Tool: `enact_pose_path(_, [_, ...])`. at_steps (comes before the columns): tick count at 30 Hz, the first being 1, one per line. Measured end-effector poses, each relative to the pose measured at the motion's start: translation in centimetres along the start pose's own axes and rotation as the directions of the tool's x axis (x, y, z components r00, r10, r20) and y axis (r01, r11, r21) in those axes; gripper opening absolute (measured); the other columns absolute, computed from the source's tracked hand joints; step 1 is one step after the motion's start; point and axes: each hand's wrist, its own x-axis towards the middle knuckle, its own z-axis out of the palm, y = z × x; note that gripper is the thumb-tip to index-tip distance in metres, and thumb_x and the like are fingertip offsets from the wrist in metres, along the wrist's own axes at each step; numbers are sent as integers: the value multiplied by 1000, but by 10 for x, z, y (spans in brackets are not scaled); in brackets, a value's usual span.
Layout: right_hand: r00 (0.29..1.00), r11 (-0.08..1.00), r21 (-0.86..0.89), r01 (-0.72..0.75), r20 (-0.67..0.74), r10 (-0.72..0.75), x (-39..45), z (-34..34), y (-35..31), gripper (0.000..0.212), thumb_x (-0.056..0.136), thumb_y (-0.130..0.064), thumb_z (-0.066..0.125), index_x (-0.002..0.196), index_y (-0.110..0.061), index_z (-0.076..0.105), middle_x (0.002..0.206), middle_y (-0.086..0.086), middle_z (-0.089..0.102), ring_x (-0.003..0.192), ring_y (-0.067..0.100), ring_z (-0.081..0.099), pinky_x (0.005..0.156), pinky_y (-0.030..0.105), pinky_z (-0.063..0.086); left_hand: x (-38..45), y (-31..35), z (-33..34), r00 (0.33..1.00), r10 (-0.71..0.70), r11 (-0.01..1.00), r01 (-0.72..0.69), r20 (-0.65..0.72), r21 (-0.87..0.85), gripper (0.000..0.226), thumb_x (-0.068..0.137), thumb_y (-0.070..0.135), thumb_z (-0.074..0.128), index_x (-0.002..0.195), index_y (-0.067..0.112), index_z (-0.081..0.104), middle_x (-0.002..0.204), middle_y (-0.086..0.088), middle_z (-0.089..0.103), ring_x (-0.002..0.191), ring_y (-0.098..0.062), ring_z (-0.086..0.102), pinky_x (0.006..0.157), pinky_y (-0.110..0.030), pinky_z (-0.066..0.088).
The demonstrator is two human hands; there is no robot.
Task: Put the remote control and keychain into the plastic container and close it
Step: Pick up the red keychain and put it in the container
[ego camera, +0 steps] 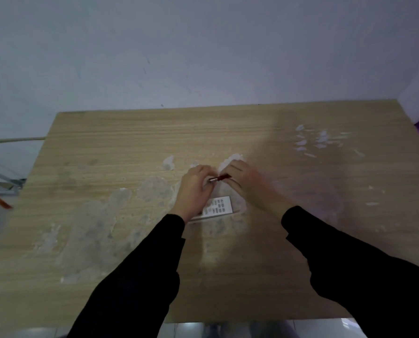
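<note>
Two hands meet above wooden table [106, 147]: left hand [195, 185] and right hand [242, 179] both pinch small red keychain [219, 178]; white remote control [217, 207] flat on table just below

The left hand [194, 189] hides part of the remote control [217, 208] (its far end), and the right hand [246, 184] is blurred.

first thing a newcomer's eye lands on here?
Both hands, the left hand and right hand, meet mid-table pinching a small red keychain. Just nearer lies the white remote control, on a wooden table blotched with pale residue.
</note>
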Motion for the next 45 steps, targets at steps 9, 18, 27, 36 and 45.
enact_pose_path(9, [974, 992, 75, -98, 214, 80, 5, 15, -6, 11, 91, -12, 57, 100, -7, 57, 93, 12, 64, 82, 26, 59, 72, 36, 49, -18, -30, -16, 975, -215, 947, 220, 49, -232, 19, 89, 12, 61, 105, 8, 71, 79, -6, 75, 59, 6, 61, 65, -17, 51])
enact_pose_path(18, [935, 943, -332, 27, 341, 93, 18, 33, -9, 14, 80, 6, 51, 84, -7, 52, 83, 16, 62, 76, 31, 58, 59, 37, 37, -15, -34, -2, 999, -36, 917, 28, 12, 397, 12, 81, 11, 61, 84, 6, 72, 84, -15, 71, 83, -33, 63, 72, -40, 48])
enact_pose_path(27, [987, 981, -133, -143, 57, 151, -2, 37, 2, 20, 84, -7, 56, 101, -10, 63, 102, 9, 66, 97, 26, 57, 84, 33, 43, 2, -28, 2, 970, -96, 711, -92, 225, 698, 26, 87, 15, 47, 94, 9, 71, 97, -14, 68, 97, -32, 57, 85, -39, 38])
enact_pose_path(36, [598, 571, -194, -798, -134, 790, -109, 18, 34, 39, 83, -30, 61, 113, -7, 50, 123, 18, 51, 114, 36, 44, 89, 47, 40, -24, -11, -4, 990, -71, 959, 101, -120, 263, 24, 80, 5, 55, 100, 7, 69, 98, -15, 68, 95, -34, 58, 86, -44, 44])
enact_pose_path(45, [739, 745, -122, -656, -306, 600, -80, -9, 12, 23, 80, -21, 62, 97, -8, 53, 97, 18, 62, 90, 36, 57, 66, 42, 49, -48, 19, 8, 988, -70, 997, 69, -138, -16, 31, 82, 3, 52, 106, 15, 68, 105, -8, 69, 99, -26, 60, 90, -45, 48])
